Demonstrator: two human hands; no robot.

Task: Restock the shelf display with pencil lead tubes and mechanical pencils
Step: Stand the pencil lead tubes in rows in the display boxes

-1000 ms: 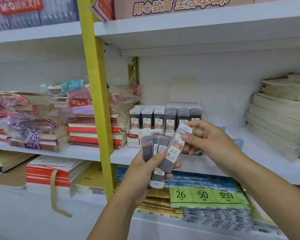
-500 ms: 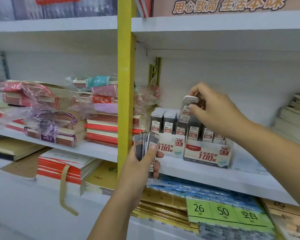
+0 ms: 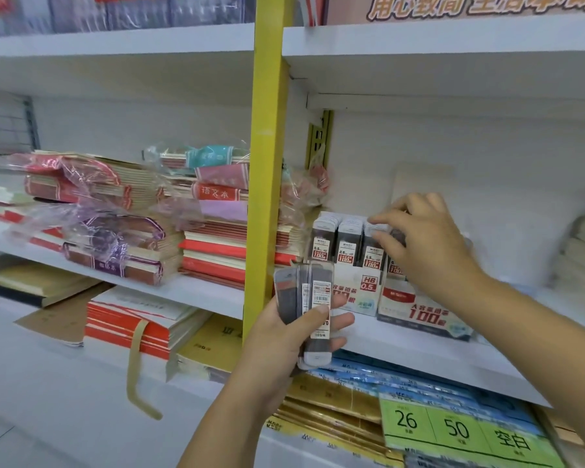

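Pencil lead tubes (image 3: 345, 246) stand upright in packed rows inside two cardboard display boxes (image 3: 419, 314) on the middle shelf (image 3: 402, 354), just right of the yellow post (image 3: 271, 163) — the left box, marked 0.5, reads as full across its front row. Status, as a judgement: restocking of tubes is under way and not finished. The left hand (image 3: 281, 346) is clamped on a bundle of tubes (image 3: 320, 292), thumb across the front, held below and in front of the boxes; these remain to be placed. The right hand (image 3: 429, 246) is at the top of the right box, fingers (image 3: 390, 215) curled over the tube caps; whether it pinches a tube or only touches the caps cannot be told, because the hand covers that spot. The two hands are apart. Mechanical pencils cannot be made out anywhere in view, so that part of the task appears not yet begun. Hidden or unclear items: the right box's rows behind the right hand, the count of tubes in the bundle, the rear rows of both boxes, and the small print on the labels — blur softens it.
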